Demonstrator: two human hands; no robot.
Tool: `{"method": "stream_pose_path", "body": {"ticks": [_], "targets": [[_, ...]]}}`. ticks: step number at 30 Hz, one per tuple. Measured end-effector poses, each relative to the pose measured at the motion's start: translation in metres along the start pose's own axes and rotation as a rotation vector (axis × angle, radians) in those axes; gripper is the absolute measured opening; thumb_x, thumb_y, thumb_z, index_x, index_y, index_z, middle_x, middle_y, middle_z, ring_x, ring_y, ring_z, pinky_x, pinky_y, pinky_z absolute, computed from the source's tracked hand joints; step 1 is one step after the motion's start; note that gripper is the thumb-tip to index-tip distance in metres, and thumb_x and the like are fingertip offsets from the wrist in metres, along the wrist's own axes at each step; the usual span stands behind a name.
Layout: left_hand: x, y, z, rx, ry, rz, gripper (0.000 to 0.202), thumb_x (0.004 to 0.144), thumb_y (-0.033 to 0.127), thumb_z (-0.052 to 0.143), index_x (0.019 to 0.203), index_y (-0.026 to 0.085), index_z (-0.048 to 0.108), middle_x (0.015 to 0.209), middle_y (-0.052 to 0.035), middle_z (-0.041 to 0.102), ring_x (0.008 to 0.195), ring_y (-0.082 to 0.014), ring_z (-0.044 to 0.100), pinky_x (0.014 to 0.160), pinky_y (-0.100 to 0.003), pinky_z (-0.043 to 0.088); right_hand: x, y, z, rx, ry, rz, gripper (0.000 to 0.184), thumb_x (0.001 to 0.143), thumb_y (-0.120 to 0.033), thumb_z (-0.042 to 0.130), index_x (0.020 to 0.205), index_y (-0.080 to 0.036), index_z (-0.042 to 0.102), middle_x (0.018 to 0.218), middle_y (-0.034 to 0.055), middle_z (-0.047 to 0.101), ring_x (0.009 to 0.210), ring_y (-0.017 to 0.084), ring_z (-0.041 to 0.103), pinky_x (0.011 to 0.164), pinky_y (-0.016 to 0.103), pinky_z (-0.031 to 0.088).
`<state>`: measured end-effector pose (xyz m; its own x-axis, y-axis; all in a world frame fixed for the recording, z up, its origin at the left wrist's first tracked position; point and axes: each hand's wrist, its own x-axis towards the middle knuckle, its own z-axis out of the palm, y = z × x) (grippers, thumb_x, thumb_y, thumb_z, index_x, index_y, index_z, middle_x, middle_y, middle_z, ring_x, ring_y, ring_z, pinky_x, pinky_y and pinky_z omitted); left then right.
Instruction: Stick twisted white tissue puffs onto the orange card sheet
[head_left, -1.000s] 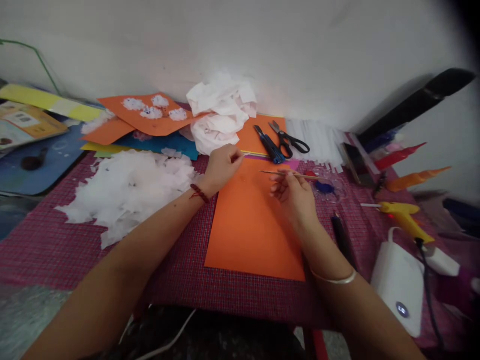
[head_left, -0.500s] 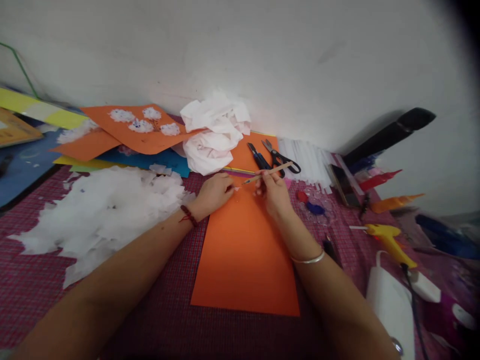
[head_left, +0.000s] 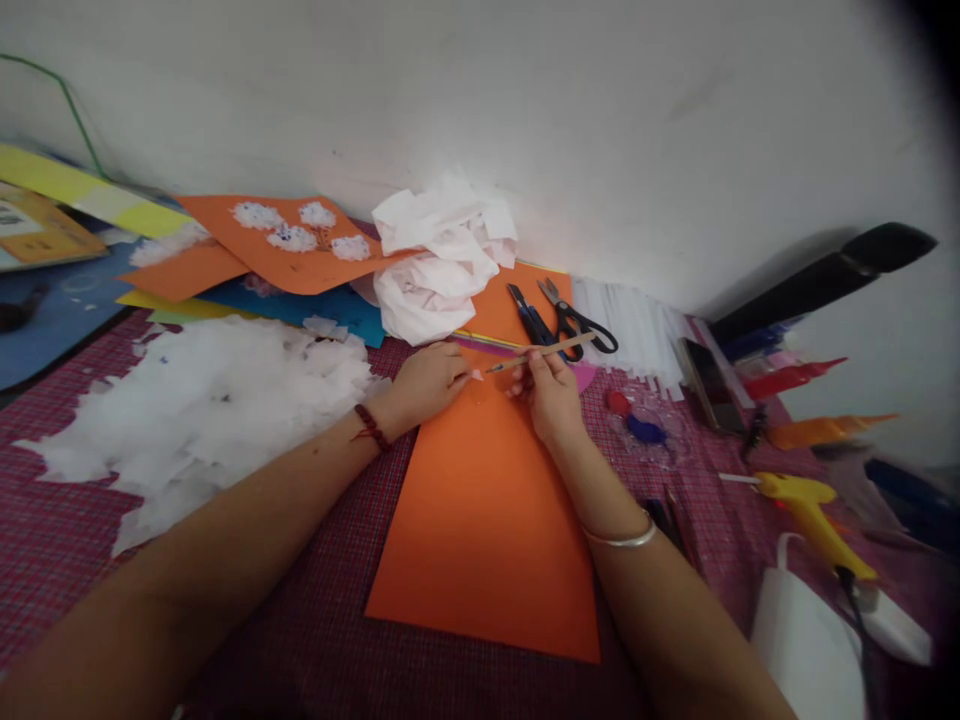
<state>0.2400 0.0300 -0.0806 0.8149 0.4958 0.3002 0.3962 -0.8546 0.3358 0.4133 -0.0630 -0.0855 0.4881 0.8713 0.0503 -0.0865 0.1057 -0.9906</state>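
An orange sheet of paper (head_left: 487, 520) lies in front of me on the checked cloth. My right hand (head_left: 553, 393) is closed around a wooden pencil (head_left: 559, 347), its tip pointing left just above the sheet's far part. On the left edge of the sheet, my left hand (head_left: 429, 380) has its fingers together. A small scrap of white tissue paper (head_left: 477, 374) shows at those fingertips, beside the pencil tip.
Cut white paper pieces (head_left: 217, 420) are heaped at left. Behind are crumpled white paper (head_left: 439, 260), a cutter (head_left: 531, 320), scissors (head_left: 574, 325) and decorated orange paper (head_left: 285, 250). On the right sit a phone (head_left: 709, 385) and a yellow glue gun (head_left: 814, 510).
The view has shifted slightly, so most things sit a little differently in it. Both hands stay almost in place, the pencil still held close to the left fingertips.
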Motion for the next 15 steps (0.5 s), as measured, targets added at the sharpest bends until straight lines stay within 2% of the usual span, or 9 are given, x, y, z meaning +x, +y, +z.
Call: {"method": "stream_pose_path", "body": {"ticks": [4,8,15], "targets": [[0.0000,-0.0037,0.0038,0.041,0.013,0.033,0.031,0.096,0.027,0.047,0.079,0.014,0.069,0.085,-0.0080,0.063,0.086,-0.0199,0.057,0.080,-0.034,0.047,-0.0015,0.0004,0.0029,-0.071,-0.009,-0.018,0.028,0.083,-0.051,0.059,0.087,-0.024,0.063,0.064,-0.0043,0.055,0.046,0.009,0.050,0.047,0.025,0.044],[-0.0013,-0.0010,0.0017,0.054,-0.002,0.049,0.032,0.098,0.027,0.045,0.082,0.013,0.070,0.087,-0.0083,0.064,0.090,-0.0205,0.057,0.084,-0.035,0.047,-0.0026,-0.0005,0.0057,-0.095,-0.020,-0.027,0.031,0.083,-0.051,0.059,0.088,-0.021,0.062,0.062,-0.0043,0.056,0.044,0.008,0.048,0.042,0.023,0.038],[-0.0023,0.0023,0.0010,0.073,-0.033,0.086,0.034,0.099,0.027,0.043,0.086,0.013,0.071,0.088,-0.0084,0.065,0.090,-0.0202,0.058,0.084,-0.033,0.046,-0.0028,-0.0013,0.0048,-0.111,-0.017,-0.001,0.030,0.084,-0.050,0.059,0.086,-0.020,0.059,0.060,-0.0048,0.055,0.043,0.008,0.049,0.040,0.021,0.037]]}}
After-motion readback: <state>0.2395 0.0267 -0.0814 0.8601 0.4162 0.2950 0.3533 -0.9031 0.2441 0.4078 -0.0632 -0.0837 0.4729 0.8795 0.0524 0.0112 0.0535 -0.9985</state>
